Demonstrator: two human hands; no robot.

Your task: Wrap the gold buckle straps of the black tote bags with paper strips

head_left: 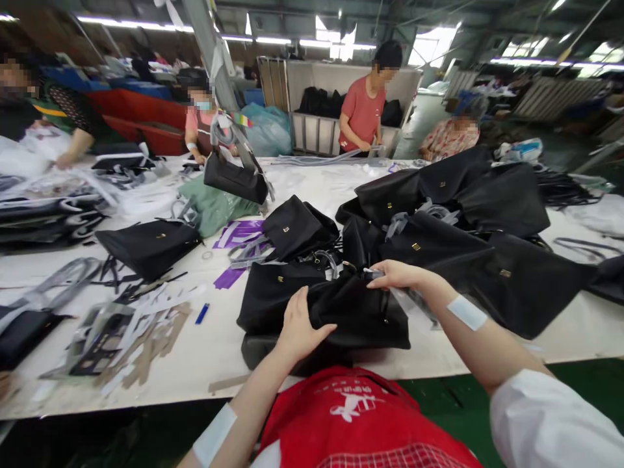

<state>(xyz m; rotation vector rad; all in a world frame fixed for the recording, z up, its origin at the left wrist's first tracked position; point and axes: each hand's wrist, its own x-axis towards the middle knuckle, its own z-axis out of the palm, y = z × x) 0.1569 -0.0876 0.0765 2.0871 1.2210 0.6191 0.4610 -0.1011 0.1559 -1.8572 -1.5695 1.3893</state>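
A black handbag [322,296] with a small gold clasp lies on the table in front of me, on top of another black bag [263,351]. My left hand [298,328] rests on its near side, fingers stretched and thumb spread. At the bag's upper right edge, my right hand [392,274] pinches the end of a handle, which seems to have clear wrapping on it. The exact spot between those fingertips is partly hidden. A plastic-wrapped handle [329,260] arches up just behind the bag.
More black handbags [451,250] are piled at right, and one [297,227] sits behind. Purple strips [227,278], a blue lighter-like object [202,313] and cut strips [156,344] lie left on the white table [205,374]. Several people work across it, one in a red shirt [363,110].
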